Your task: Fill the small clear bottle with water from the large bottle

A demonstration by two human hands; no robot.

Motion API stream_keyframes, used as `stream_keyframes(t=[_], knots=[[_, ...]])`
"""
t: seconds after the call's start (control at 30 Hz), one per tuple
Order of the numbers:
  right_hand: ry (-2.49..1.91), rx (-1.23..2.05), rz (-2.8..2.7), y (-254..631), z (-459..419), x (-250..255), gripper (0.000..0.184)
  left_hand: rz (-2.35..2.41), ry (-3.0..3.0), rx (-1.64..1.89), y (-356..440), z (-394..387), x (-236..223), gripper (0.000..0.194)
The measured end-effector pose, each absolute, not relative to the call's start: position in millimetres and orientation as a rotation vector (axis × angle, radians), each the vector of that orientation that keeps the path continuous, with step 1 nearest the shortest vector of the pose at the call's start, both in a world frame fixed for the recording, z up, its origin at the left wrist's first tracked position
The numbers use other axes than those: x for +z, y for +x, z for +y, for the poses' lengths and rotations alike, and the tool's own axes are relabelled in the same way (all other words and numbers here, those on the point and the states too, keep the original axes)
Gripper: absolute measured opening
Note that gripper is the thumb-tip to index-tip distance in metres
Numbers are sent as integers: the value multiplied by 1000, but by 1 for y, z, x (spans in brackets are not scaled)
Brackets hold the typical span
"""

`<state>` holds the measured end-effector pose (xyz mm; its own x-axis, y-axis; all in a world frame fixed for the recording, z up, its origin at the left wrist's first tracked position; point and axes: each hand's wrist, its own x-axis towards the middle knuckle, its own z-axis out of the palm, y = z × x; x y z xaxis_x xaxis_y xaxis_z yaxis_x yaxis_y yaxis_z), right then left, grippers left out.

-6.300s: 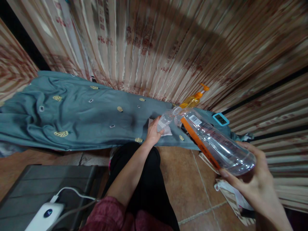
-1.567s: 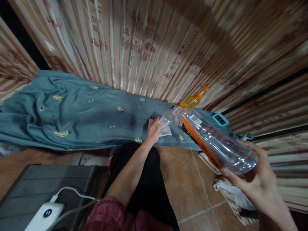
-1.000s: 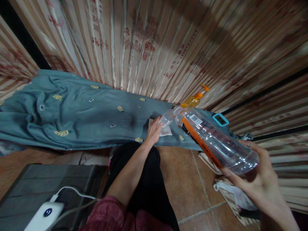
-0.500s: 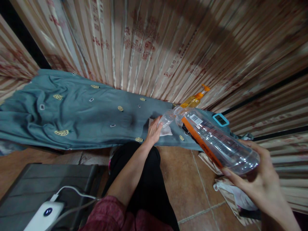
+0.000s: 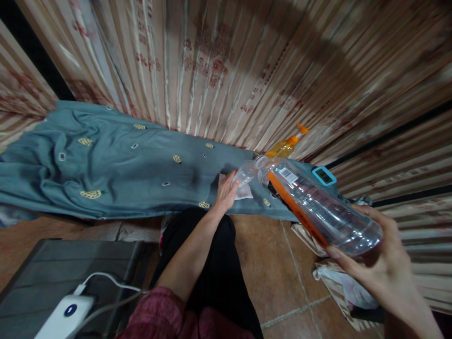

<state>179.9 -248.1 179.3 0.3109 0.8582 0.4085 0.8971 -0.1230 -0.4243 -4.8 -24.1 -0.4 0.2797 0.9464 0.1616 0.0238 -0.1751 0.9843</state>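
Note:
My right hand (image 5: 381,259) grips the base of a large clear plastic bottle (image 5: 318,207) with an orange and black label. The bottle is tilted, its neck lower left towards a smaller clear bottle (image 5: 246,172). My left hand (image 5: 226,190) is closed round that small bottle, which leans so that its mouth meets the large one's mouth. Whether liquid runs between them I cannot tell. Beneath the small bottle lies a white tissue (image 5: 243,192). Just behind the two mouths stands a pump bottle (image 5: 282,148) of yellow liquid with an orange pump.
A teal cloth with pineapple prints (image 5: 141,169) covers the narrow table. A blue-rimmed digital timer (image 5: 324,175) stands at its right end. Pleated curtains (image 5: 212,61) hang behind. A white power bank (image 5: 67,315) with a cable lies on a grey stool (image 5: 70,263). Bags (image 5: 348,292) sit on the floor.
Both hands and both bottles hold nearly the same pose. The large bottle's base has shifted very slightly to the right.

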Motion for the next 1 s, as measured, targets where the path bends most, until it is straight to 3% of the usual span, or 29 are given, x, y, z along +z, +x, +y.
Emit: stream_keyframes(t=[1.0], knots=[[-1998,-187,-1625,174,-246,186,82,961,1509,1086,-3,-23,-4,49]])
